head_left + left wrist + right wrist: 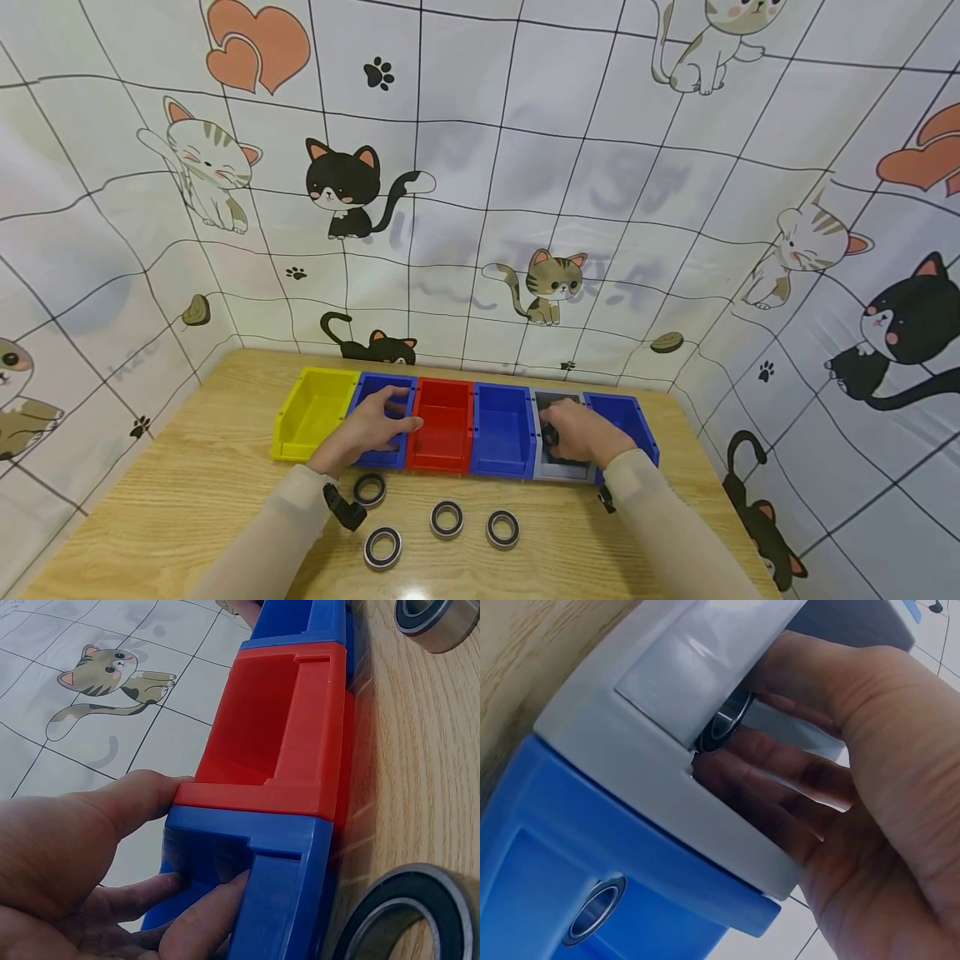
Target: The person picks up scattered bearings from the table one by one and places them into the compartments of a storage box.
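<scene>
My right hand point(581, 429) reaches into the grey bin point(562, 472), its thumb and fingers pinching a ball bearing point(726, 724) behind the front lip. The front wall hides part of that bearing. Over the blue bin second from left point(281, 900), my left hand point(371, 425) has its fingers spread loosely inside, with no item visible in them. Its thumb lies at the edge of the red bin point(442, 429). Another bearing point(594, 911) sits in the rightmost blue bin point(622, 417).
Several ball bearings point(382, 548) lie flat on the wooden table point(187, 492) in front of the bins. A yellow bin point(318, 412) stands at the row's left end, and another blue bin point(504, 429) lies between red and grey. A cat-print sheet point(465, 183) hangs behind.
</scene>
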`<state>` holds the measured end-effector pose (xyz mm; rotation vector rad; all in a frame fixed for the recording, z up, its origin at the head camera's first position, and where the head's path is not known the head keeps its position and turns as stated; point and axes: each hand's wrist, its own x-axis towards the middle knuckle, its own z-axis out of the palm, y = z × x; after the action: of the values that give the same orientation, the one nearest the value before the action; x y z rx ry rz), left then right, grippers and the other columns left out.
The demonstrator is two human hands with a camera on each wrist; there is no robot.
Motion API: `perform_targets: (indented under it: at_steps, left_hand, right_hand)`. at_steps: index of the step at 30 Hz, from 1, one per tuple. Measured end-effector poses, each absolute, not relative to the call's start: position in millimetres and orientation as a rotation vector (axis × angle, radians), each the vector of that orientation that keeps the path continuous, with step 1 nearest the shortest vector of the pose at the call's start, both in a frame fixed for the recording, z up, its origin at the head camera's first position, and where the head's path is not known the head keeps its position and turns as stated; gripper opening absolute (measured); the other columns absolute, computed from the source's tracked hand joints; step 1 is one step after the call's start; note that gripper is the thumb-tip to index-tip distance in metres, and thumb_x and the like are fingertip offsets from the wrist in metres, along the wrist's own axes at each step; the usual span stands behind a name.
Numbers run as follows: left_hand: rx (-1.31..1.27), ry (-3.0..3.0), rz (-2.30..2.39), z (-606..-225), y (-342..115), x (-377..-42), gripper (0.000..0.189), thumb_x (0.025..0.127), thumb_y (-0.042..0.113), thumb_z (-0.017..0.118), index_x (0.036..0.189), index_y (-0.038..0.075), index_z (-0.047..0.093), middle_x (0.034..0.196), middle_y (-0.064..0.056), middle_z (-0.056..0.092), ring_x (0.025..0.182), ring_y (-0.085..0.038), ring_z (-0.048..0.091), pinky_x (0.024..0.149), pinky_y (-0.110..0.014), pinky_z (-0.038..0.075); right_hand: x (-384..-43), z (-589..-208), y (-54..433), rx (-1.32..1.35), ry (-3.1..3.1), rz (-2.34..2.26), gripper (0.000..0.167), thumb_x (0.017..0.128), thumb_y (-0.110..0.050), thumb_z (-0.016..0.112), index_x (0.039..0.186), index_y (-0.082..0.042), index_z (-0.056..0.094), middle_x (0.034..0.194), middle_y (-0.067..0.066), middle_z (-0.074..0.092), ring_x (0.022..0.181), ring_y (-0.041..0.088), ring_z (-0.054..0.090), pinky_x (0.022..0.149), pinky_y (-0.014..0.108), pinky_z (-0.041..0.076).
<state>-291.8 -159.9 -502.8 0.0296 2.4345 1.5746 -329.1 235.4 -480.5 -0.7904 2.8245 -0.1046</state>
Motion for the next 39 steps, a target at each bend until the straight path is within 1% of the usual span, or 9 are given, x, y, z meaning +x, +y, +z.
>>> perform_targets:
  at_steps: [5,9,15,18,21,23,28,36,39]
  left_hand:
    - [0.030,2.427,1.582,-502.9,-159.4,-291.1,0.082,0.106,0.028,0.089,0.173,0.006,0.048,0.157,-0.031,0.064,0.124,-0.040,0.081,0.099,-0.057,0.074]
    - [0.029,2.430,1.578,-501.6,-159.2,-291.3,0.082,0.107,0.027,0.088,0.174,0.006,0.047,0.158,-0.032,0.063,0.125,-0.041,0.081,0.099,-0.057,0.074]
    - [0.034,2.424,1.580,-501.5,-158.4,-291.4,0.082,0.106,0.027,0.088,0.174,0.006,0.047,0.158,-0.032,0.063,0.124,-0.040,0.081,0.098,-0.056,0.074]
    - [0.047,2.429,1.575,-500.7,-158.5,-290.8,0.082,0.106,0.027,0.088,0.174,0.005,0.047,0.157,-0.032,0.064,0.121,-0.038,0.082,0.096,-0.056,0.074]
    - [0.046,2.434,1.569,-500.0,-158.7,-290.4,0.082,0.106,0.027,0.088,0.174,0.005,0.047,0.157,-0.032,0.064,0.118,-0.037,0.083,0.096,-0.055,0.074]
    - [0.045,2.438,1.562,-499.8,-159.1,-290.2,0.082,0.106,0.026,0.088,0.174,0.005,0.047,0.156,-0.032,0.064,0.118,-0.037,0.083,0.096,-0.055,0.074]
    - [0.041,2.443,1.554,-500.8,-160.3,-290.8,0.082,0.106,0.027,0.088,0.173,0.005,0.047,0.155,-0.032,0.065,0.118,-0.038,0.083,0.095,-0.055,0.075]
    - [0.041,2.443,1.535,-499.4,-159.1,-290.7,0.082,0.107,0.028,0.087,0.174,0.005,0.046,0.157,-0.032,0.064,0.120,-0.039,0.082,0.096,-0.055,0.074]
    - [0.037,2.444,1.531,-499.6,-158.6,-292.0,0.083,0.107,0.029,0.088,0.175,0.006,0.046,0.158,-0.032,0.064,0.123,-0.040,0.082,0.097,-0.055,0.074]
  right_hand:
    - [-327.9,-480.5,236.2,-0.820,2.842,-0.091,0.049,0.094,-0.008,0.098,0.138,0.003,0.080,0.120,0.016,0.082,0.103,0.021,0.076,0.091,0.045,0.070]
    - [-327.1,-479.0,236.6,-0.831,2.851,-0.088,0.048,0.094,-0.009,0.098,0.137,0.002,0.081,0.119,0.015,0.082,0.102,0.021,0.075,0.090,0.044,0.069]
    - [-319.3,-472.9,238.5,-0.794,2.859,-0.097,0.052,0.096,-0.011,0.096,0.144,0.001,0.078,0.132,0.018,0.079,0.116,0.029,0.080,0.100,0.047,0.071]
    - [-314.2,-469.8,238.8,-0.803,2.879,-0.115,0.053,0.098,-0.011,0.095,0.146,0.000,0.077,0.137,0.019,0.078,0.120,0.033,0.080,0.101,0.049,0.071]
    - [-307.7,-466.6,239.2,-0.820,2.909,-0.127,0.050,0.099,-0.012,0.094,0.146,-0.003,0.078,0.138,0.018,0.077,0.118,0.032,0.080,0.099,0.049,0.070]
    - [-302.6,-465.2,240.0,-0.829,2.937,-0.143,0.048,0.100,-0.012,0.093,0.145,-0.004,0.079,0.136,0.016,0.077,0.113,0.029,0.080,0.096,0.047,0.070]
    - [-285.4,-462.2,243.6,-0.895,3.033,-0.183,0.046,0.100,-0.012,0.092,0.144,-0.006,0.079,0.130,0.013,0.077,0.099,0.019,0.075,0.084,0.038,0.068]
    - [-251.5,-460.6,244.1,-1.039,3.109,-0.315,0.050,0.100,-0.012,0.092,0.147,-0.006,0.077,0.132,0.013,0.074,0.090,0.019,0.074,0.074,0.028,0.064]
    - [-242.0,-463.2,240.8,-1.101,3.109,-0.329,0.049,0.101,-0.015,0.092,0.147,-0.007,0.077,0.133,0.013,0.074,0.093,0.018,0.075,0.072,0.026,0.063]
